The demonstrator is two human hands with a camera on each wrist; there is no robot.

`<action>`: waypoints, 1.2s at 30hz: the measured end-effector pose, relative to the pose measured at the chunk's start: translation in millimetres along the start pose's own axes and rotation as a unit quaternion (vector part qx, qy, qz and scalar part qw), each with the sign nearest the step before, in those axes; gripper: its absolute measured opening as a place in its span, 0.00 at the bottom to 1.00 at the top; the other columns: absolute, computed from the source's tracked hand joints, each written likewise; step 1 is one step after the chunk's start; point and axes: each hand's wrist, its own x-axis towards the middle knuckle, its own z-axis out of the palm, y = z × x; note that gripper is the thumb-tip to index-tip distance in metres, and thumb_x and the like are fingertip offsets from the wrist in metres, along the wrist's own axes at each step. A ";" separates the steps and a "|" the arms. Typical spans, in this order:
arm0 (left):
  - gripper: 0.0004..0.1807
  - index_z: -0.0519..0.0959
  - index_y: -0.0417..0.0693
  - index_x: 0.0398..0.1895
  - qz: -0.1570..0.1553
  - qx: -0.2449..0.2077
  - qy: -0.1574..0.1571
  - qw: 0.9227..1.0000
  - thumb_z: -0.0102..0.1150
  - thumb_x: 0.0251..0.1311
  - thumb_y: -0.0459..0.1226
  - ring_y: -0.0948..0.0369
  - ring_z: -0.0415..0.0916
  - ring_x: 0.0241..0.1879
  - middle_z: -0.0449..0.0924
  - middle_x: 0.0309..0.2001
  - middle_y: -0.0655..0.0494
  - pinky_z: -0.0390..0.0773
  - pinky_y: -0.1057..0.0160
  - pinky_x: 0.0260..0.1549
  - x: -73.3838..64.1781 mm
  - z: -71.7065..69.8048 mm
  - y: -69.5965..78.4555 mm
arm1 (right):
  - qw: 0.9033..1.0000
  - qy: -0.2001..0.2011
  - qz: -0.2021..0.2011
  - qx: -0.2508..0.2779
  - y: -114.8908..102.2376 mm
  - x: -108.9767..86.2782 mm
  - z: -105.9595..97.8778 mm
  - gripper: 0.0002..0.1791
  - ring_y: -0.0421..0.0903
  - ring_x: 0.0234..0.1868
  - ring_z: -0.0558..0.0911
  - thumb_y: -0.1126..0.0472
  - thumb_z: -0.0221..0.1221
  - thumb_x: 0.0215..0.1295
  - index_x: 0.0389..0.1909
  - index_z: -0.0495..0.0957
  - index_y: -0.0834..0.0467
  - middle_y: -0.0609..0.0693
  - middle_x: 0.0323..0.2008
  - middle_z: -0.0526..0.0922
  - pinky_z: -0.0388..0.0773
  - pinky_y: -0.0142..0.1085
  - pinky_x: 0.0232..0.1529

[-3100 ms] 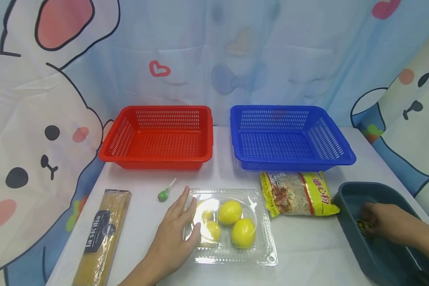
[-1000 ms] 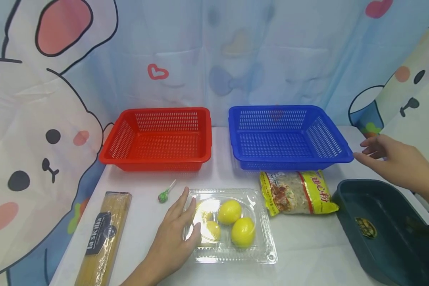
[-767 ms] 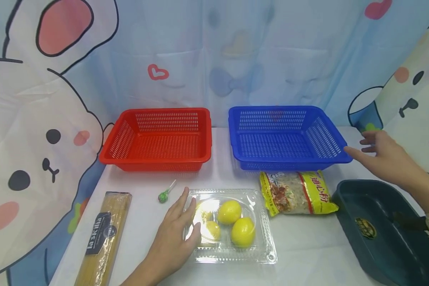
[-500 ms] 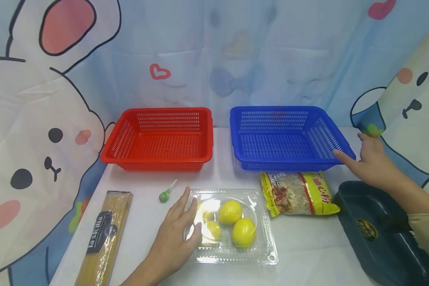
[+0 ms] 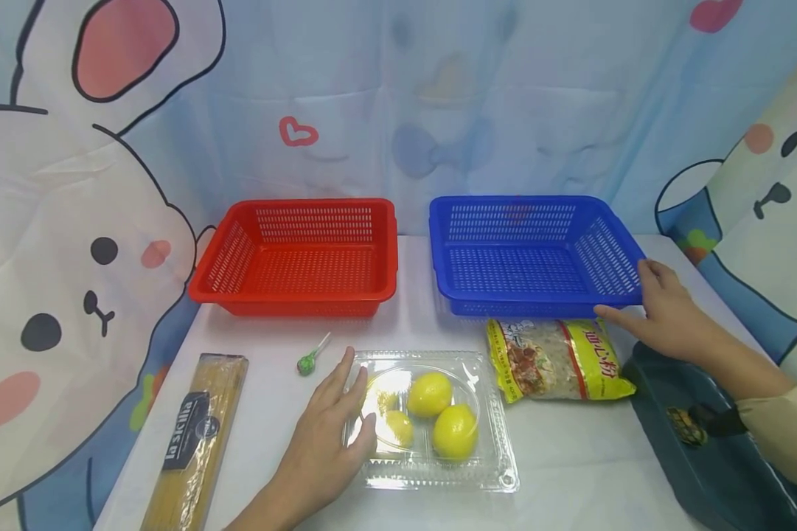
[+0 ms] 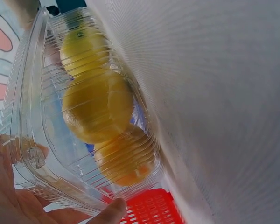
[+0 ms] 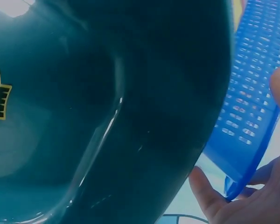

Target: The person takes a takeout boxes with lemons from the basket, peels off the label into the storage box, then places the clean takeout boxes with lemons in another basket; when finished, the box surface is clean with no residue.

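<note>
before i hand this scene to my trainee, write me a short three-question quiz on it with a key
1. True or false: the lollipop lies on the table in front of the red basket.

2. Which thing has the right hand at its corner?
a) red basket
b) blue basket
c) spaghetti pack

3. Fill the gap: the left hand is at the left side of the clear box, which holds yellow ____.

Key:
1. True
2. b
3. lemons
</note>
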 end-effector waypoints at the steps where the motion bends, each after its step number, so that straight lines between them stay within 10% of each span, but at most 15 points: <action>1: 0.35 0.70 0.47 0.78 0.000 0.000 0.000 1.000 0.63 0.70 0.43 0.55 0.57 0.82 0.49 0.86 0.63 0.66 0.44 0.77 0.2 -0.1 0.1 | 1.000 -0.002 -0.003 0.000 1.0 1.0 0.6 0.68 0.89 0.73 0.46 0.33 0.61 0.72 0.82 0.25 0.70 0.84 0.78 0.30 0.55 0.85 0.57; 14: 0.34 0.71 0.44 0.77 -0.004 -0.010 -0.003 1.000 0.63 0.70 0.43 0.55 0.57 0.82 0.48 0.86 0.63 0.65 0.44 0.77 0.4 0.1 0.6 | 1.000 -0.008 -0.016 0.020 6.9 4.5 6.7 0.67 0.86 0.76 0.33 0.39 0.62 0.75 0.80 0.19 0.69 0.75 0.79 0.15 0.52 0.83 0.61; 20: 0.41 0.57 0.44 0.84 -0.052 -0.044 -0.031 0.997 0.59 0.74 0.45 0.51 0.47 0.85 0.38 0.87 0.55 0.57 0.40 0.79 -0.7 -1.5 1.6 | 1.000 -0.010 -0.021 0.017 8.4 5.9 7.8 0.65 0.86 0.76 0.34 0.42 0.61 0.76 0.80 0.18 0.70 0.76 0.78 0.15 0.53 0.82 0.60; 36: 0.49 0.35 0.82 0.84 -0.162 -0.165 -0.085 0.969 0.57 0.73 0.60 0.48 0.36 0.86 0.30 0.88 0.56 0.47 0.24 0.75 -5.4 0.7 1.5 | 0.998 0.006 -0.032 0.046 8.2 7.2 12.9 0.66 0.87 0.76 0.35 0.43 0.63 0.75 0.82 0.19 0.65 0.76 0.79 0.16 0.55 0.83 0.57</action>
